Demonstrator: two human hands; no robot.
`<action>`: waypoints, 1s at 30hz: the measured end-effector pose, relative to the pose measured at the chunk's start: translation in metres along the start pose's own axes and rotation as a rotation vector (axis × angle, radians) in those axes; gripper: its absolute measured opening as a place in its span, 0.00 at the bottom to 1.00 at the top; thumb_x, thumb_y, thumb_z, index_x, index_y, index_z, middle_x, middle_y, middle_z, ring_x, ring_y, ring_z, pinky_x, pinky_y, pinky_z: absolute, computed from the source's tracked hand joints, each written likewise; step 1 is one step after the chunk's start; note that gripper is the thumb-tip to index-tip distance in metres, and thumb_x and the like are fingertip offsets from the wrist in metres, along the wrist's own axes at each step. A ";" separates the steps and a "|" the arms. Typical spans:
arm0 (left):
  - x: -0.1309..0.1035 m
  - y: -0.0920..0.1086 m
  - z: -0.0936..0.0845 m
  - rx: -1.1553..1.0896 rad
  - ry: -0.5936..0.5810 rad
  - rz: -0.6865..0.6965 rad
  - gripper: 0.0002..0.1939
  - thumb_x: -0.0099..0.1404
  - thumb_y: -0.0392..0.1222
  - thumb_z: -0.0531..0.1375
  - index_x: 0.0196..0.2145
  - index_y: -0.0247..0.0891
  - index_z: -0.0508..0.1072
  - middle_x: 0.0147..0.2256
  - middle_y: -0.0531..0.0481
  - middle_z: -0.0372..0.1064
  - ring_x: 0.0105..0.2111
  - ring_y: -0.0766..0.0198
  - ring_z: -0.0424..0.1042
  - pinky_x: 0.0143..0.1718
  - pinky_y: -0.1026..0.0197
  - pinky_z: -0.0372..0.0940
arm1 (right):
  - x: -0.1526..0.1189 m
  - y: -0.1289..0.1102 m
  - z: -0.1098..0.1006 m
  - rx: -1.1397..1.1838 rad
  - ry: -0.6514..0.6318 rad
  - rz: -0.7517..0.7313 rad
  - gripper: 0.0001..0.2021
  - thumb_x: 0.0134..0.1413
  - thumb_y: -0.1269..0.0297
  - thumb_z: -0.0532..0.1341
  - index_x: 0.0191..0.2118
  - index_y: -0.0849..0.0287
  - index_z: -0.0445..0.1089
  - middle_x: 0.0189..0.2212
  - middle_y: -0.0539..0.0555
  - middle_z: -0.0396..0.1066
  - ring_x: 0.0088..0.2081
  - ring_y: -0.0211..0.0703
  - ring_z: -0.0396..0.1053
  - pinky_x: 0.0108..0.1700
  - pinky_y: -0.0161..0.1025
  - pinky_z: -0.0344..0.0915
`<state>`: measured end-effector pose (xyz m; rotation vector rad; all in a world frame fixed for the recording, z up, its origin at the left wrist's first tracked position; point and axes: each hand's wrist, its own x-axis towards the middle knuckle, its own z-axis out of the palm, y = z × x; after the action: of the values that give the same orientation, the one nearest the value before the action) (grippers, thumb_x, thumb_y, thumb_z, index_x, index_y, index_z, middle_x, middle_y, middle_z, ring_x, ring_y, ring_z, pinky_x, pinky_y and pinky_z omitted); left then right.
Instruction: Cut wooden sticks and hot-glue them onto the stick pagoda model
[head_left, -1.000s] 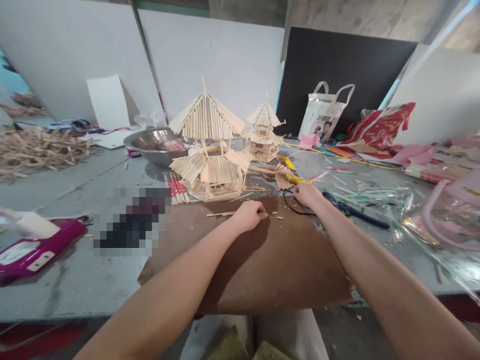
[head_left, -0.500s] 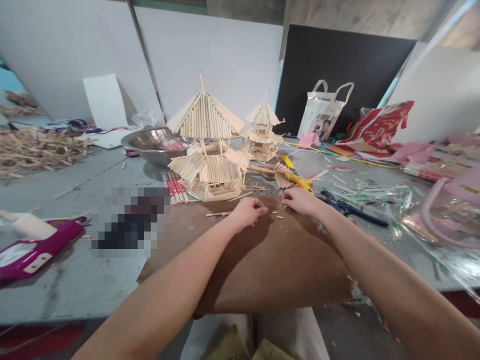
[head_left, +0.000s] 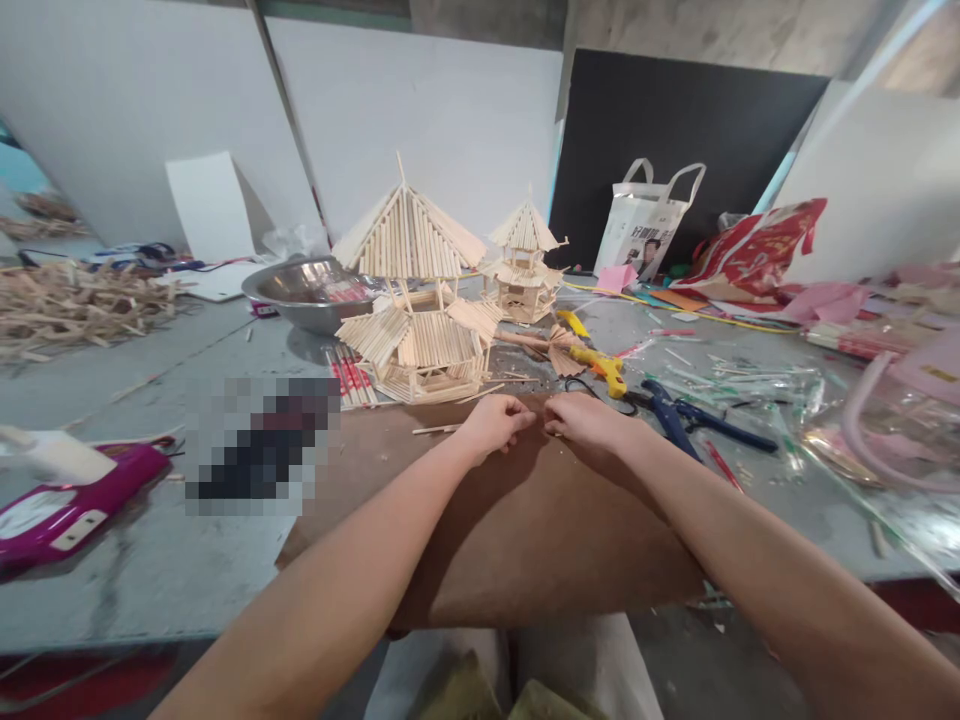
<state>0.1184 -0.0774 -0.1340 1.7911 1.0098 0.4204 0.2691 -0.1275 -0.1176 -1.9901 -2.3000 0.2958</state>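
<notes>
While the left hand [head_left: 495, 425] curls loosely above the brown board [head_left: 525, 530], the right hand [head_left: 585, 420] pinches inward, its grip seemingly hidden; I cannot tell what either holds.

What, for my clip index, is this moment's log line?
left hand, right hand: close, over brown sheet; held: unclear; beyond: stick pagoda

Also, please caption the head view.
Left hand and right hand close together over a brown sheet, two stick-built pagodas behind.
</notes>
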 end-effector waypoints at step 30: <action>-0.009 0.018 0.007 -0.947 -0.006 0.082 0.05 0.49 0.33 0.61 0.22 0.30 0.67 0.15 0.53 0.65 0.16 0.74 0.63 0.19 0.71 0.59 | -0.002 -0.024 0.019 1.500 0.497 0.159 0.14 0.31 0.59 0.65 0.27 0.62 0.66 0.11 0.45 0.64 0.14 0.31 0.59 0.19 0.31 0.59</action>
<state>0.1256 -0.0912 -0.1199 0.9695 0.5654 0.7838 0.2428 -0.1340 -0.1314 -1.1513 -0.9296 0.9905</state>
